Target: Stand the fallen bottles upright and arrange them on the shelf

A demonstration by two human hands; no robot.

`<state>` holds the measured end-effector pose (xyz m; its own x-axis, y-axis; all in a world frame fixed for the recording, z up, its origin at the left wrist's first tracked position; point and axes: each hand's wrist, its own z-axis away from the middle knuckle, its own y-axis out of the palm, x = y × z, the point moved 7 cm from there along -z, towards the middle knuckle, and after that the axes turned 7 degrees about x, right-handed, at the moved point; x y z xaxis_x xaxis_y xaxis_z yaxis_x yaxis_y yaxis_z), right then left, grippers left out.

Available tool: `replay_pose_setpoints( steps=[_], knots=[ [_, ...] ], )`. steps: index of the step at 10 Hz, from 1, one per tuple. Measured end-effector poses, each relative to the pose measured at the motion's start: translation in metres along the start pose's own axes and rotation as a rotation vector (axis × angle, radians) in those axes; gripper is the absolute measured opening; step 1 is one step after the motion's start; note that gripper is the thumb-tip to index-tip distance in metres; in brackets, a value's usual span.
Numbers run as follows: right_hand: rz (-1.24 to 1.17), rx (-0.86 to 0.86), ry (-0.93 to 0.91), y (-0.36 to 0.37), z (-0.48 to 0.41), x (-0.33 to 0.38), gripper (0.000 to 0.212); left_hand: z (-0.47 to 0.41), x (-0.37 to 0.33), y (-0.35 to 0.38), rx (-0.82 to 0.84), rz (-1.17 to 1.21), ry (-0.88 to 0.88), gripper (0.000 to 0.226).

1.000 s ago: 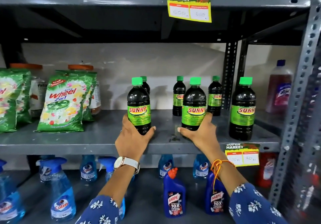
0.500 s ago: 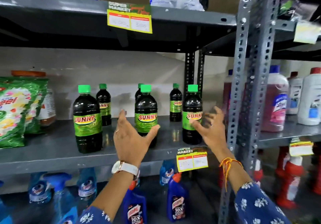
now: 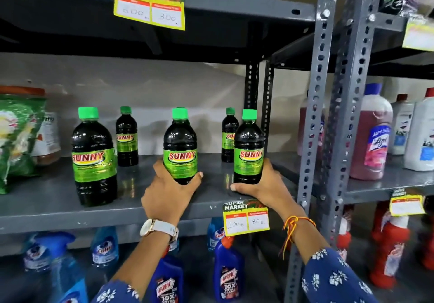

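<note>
Bottles (image 3: 180, 147), glossy dark plastic, round-shouldered

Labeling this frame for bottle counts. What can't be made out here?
- Head view: fourth rear Sunny bottle is hidden behind the middle front bottle; only its cap top shows.
- Bases of both gripped bottles are covered by the left hand and right hand.
- Detergent pouch is cut by the left edge.
- Small label print is unreadable.

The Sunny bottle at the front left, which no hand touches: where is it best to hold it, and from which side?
Grip the front-left bottle around its labelled middle, coming from the open front of the shelf. It stands upright, its body is straight there, and nothing stands in front of it; the cap is narrow and likely gives less control.
</note>
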<state>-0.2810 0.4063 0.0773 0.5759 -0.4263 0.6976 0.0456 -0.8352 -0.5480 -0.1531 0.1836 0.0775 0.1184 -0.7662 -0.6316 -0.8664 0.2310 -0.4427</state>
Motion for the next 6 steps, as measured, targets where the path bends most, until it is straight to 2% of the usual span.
replay_pose_setpoints(
  steps=[4, 5, 6],
  knots=[
    [-0.005, 0.019, 0.006, 0.001, 0.005, 0.003, 0.081, 0.001, 0.001, 0.001, -0.013, 0.020, 0.023, 0.079],
    [-0.022, 0.044, 0.022, 0.001, 0.002, 0.000, 0.087, 0.002, 0.001, 0.001, 0.006, 0.021, 0.015, 0.080],
    [-0.079, -0.042, -0.007, -0.003, 0.013, 0.007, 0.097, 0.005, 0.000, -0.001, 0.036, 0.007, 0.037, 0.090]
  ],
)
